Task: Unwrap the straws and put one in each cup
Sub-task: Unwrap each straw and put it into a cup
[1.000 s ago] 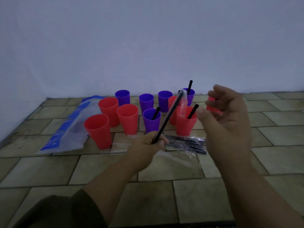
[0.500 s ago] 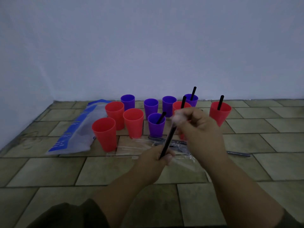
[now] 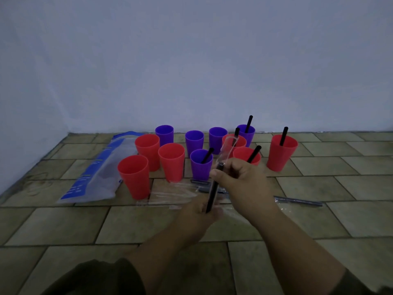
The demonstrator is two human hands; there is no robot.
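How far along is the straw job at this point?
Done: five of eleven plastic cups hold black straws, such as the far-right red cup. In hand: the left hand holds a black straw while the right hand pulls its clear wrapper off the top. Left: six empty cups, such as the nearest red cup, and wrapped straws on the floor.

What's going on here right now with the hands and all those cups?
A person is unwrapping a black straw: the left hand grips its lower end while the right hand pulls the clear wrapper off the top. Of eleven red and purple cups on the tiled floor, five hold straws; six are empty. More wrapped straws lie nearby.
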